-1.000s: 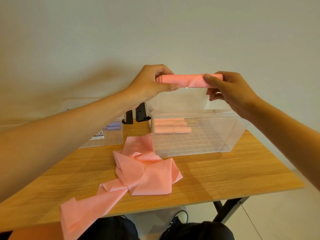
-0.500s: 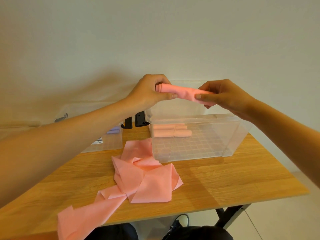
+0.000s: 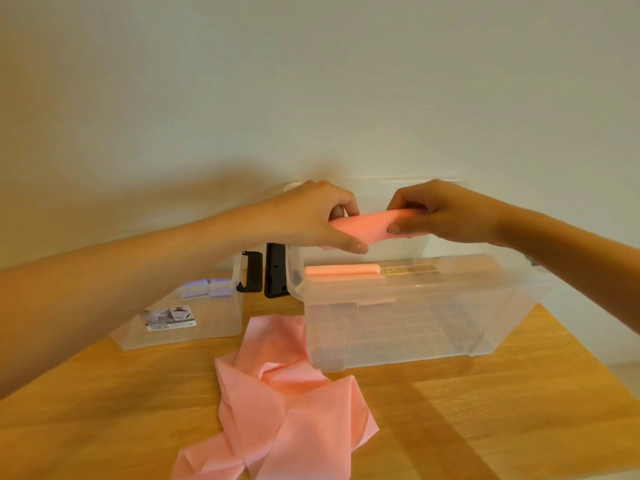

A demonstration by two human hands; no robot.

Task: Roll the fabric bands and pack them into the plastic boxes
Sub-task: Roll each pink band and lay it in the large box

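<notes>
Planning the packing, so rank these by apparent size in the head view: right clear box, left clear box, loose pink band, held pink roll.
1. right clear box
2. loose pink band, though it lies nearest the camera, so its place against the left clear box is unsure
3. held pink roll

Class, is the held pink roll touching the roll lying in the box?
Apart. The head view shows the held roll above the packed roll, with a clear gap.

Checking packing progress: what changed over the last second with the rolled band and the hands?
The left hand and right hand lowered the rolled pink band toward the open clear plastic box; neither let go. The packed rolls inside and the loose pink band on the table stayed put.
</notes>
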